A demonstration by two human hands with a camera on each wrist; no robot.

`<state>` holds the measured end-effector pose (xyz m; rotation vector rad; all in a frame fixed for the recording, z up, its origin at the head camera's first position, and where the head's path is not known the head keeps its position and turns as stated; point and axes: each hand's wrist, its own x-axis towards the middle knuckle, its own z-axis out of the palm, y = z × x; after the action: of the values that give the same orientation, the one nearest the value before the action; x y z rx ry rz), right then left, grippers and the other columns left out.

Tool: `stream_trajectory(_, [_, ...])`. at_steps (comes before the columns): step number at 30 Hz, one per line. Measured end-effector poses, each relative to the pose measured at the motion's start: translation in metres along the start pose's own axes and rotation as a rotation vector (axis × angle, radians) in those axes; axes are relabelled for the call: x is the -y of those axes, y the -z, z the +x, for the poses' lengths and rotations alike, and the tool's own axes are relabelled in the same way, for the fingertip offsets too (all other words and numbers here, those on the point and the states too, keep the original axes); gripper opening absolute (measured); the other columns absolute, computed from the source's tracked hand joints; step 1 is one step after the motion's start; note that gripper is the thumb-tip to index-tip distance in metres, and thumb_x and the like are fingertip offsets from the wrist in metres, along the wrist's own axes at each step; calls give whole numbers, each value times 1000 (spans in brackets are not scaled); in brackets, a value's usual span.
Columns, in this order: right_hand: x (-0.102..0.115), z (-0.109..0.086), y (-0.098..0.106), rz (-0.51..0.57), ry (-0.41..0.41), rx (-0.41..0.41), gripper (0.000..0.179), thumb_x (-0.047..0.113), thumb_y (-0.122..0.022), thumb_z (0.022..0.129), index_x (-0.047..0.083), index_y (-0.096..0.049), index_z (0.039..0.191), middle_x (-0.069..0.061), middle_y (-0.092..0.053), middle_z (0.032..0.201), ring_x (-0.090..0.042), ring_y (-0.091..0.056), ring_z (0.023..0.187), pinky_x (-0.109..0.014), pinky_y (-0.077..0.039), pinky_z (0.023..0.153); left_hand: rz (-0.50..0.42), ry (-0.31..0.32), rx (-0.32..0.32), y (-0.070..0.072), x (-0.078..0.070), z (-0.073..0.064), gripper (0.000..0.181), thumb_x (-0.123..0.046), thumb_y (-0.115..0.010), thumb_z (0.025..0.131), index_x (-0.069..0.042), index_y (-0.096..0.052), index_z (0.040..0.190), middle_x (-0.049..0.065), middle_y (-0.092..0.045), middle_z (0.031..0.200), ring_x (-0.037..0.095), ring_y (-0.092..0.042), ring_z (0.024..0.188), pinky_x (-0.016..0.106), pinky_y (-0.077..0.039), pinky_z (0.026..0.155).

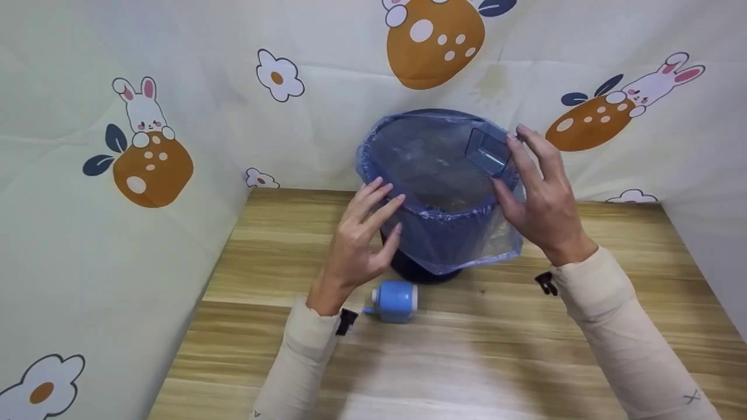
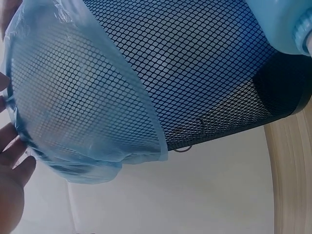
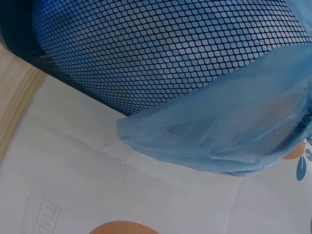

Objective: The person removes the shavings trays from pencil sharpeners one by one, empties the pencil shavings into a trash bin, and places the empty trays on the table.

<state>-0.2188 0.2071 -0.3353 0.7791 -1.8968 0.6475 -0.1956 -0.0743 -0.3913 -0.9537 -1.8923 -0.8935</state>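
Observation:
A black wire-mesh bin [image 2: 185, 63] stands on the table, lined with a translucent blue bag [image 1: 461, 239] folded over its rim. My right hand [image 1: 545, 198] pinches a small clear plastic drawer [image 1: 489, 153] between thumb and fingers, tilted over the right side of the bin's mouth. At the rim's left side, my left hand [image 1: 362, 239] rests its loosely extended fingers against the bag. In front of the bin lies a light-blue hand-crank pencil sharpener [image 1: 397, 301], close to the left wrist. The right hand is out of sight in the right wrist view.
The wood-grain table [image 1: 478, 361] runs up to a pale cloth backdrop [image 1: 327, 134] printed with rabbits, orange fruits and flowers. The bin stands near that backdrop. A dark clip [image 1: 346, 322] sits on the left cuff, another dark clip [image 1: 547, 283] on the right.

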Motion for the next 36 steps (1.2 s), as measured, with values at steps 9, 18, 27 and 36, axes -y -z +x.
stream_trajectory(9, [0, -3, 8, 6, -38, -19, 66, -1, -80, 76, -2, -53, 136, -22, -51, 138, -36, -50, 128, -35, -40, 113, 39, 29, 4, 2, -1, -1, 39, -10, -69, 87, -2, -67, 125, 19, -60, 134, 36, -45, 137, 62, -30, 114])
stream_trajectory(18, [1, -9, 19, 10, -96, -23, 67, 0, -81, 75, -4, -53, 136, -22, -52, 138, -37, -51, 126, -34, -39, 113, 38, 38, -13, 4, -3, -2, 41, -11, -68, 87, -3, -65, 127, 20, -59, 134, 33, -49, 134, 59, -30, 115])
stream_trajectory(27, [-4, -21, 30, 13, -145, -52, 70, -1, -83, 71, -6, -54, 135, -24, -54, 134, -37, -52, 125, -33, -37, 114, 42, 42, -28, 10, -6, -4, 42, -10, -68, 87, -3, -64, 128, 22, -58, 134, 34, -49, 133, 54, -33, 115])
stream_trajectory(36, [-10, -34, 38, -1, -181, -50, 73, -3, -84, 68, -7, -54, 135, -25, -56, 130, -37, -53, 123, -32, -38, 114, 43, 43, -28, 12, -5, -9, 43, -9, -68, 87, -1, -64, 128, 23, -58, 134, 34, -49, 133, 50, -32, 116])
